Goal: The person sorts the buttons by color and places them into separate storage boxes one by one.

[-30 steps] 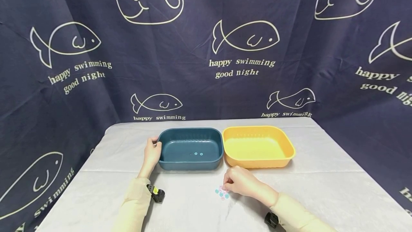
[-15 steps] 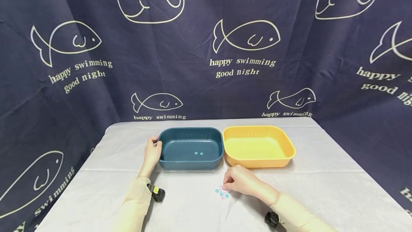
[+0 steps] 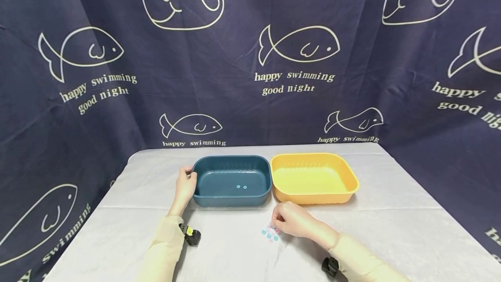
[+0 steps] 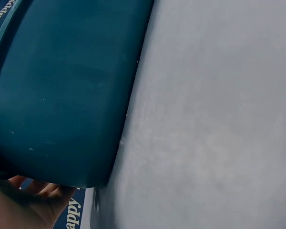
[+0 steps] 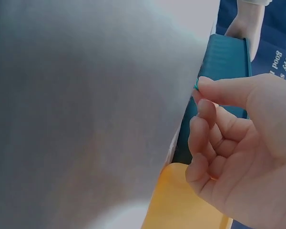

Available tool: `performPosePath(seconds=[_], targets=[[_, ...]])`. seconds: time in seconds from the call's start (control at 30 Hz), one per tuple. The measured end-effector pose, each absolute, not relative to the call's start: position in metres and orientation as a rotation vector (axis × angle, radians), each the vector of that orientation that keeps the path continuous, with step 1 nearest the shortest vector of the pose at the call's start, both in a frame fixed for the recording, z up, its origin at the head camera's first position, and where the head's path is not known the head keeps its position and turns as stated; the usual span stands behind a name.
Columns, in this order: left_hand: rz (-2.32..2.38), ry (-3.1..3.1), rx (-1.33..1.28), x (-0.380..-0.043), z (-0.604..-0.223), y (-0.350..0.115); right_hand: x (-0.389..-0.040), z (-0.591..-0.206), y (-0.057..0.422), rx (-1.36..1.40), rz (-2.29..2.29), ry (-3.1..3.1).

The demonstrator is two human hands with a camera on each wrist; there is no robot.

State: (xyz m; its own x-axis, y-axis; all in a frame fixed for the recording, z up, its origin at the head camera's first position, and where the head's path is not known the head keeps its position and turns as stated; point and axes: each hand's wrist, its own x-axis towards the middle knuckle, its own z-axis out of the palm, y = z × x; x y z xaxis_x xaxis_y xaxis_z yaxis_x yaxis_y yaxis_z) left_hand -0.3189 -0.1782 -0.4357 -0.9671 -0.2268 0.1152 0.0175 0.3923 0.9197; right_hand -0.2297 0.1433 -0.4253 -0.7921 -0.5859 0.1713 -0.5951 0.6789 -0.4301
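- Compared with half a second ago, the right hand has its fingertips slightly higher over the heap of pink and blue discs, and a pink one shows beside them.
- Thumb and forefinger are pinched on a teal disc; it seems picked out, though not yet in either tub.
- The left hand remains wrapped on the left end of the dark teal tub, which has not shifted; the two light-blue discs lie unchanged on its floor.
- The yellow tub stands rim beside rim with it, touching or nearly so.
- Open desk stretches left of the heap, up to the dark teal tub's front wall.
- The right knuckles are near the yellow tub's front wall, so lifting there probably needs care.
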Motion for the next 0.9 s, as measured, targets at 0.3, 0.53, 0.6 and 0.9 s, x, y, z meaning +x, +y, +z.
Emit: performPosePath(seconds=[0.3, 0.53, 0.6, 0.9], targets=[[-1.602, -2.420, 0.194, -0.318, -0.436, -0.179, -0.230, -0.422, 0.145, 0.973, 0.967, -2.784], [-1.591, -2.431, 0.200, -0.318, -0.437, -0.180, -0.231, -0.423, 0.146, 1.004, 1.046, -2.600], [-1.594, -2.431, 0.198, -0.318, -0.437, -0.180, -0.232, -0.421, 0.146, 1.001, 1.072, -2.588], [-1.598, -2.415, 0.187, -0.319, -0.437, -0.178, -0.239, -0.400, 0.143, 0.849, 1.163, -2.683]])
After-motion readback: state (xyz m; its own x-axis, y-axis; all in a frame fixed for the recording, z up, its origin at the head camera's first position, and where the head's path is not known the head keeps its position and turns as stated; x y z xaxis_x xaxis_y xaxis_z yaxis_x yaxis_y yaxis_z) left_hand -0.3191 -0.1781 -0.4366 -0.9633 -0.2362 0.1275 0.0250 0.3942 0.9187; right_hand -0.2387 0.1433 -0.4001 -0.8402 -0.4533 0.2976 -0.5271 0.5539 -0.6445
